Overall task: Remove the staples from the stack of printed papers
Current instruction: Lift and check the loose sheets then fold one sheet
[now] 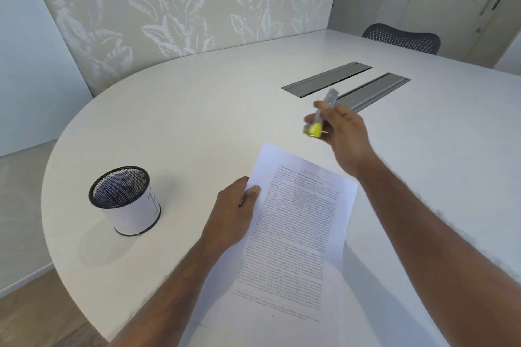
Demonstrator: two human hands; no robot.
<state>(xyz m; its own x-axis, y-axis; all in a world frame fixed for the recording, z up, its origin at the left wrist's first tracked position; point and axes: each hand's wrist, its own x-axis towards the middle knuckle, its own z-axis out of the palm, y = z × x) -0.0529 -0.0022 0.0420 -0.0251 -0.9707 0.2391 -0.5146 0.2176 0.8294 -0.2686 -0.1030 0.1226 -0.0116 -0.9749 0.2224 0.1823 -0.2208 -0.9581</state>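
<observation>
Print on the papers (296,234) is too small to read. The left grip (231,214) pinches their edge; the right grip (346,138) curls round a blurred, yellow-ended tool (314,129).

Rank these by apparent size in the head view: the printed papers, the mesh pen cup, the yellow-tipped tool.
1. printed papers, nearest the camera, which enlarges them.
2. mesh pen cup.
3. yellow-tipped tool in the right hand; blurred, yet clearly smallest.
</observation>
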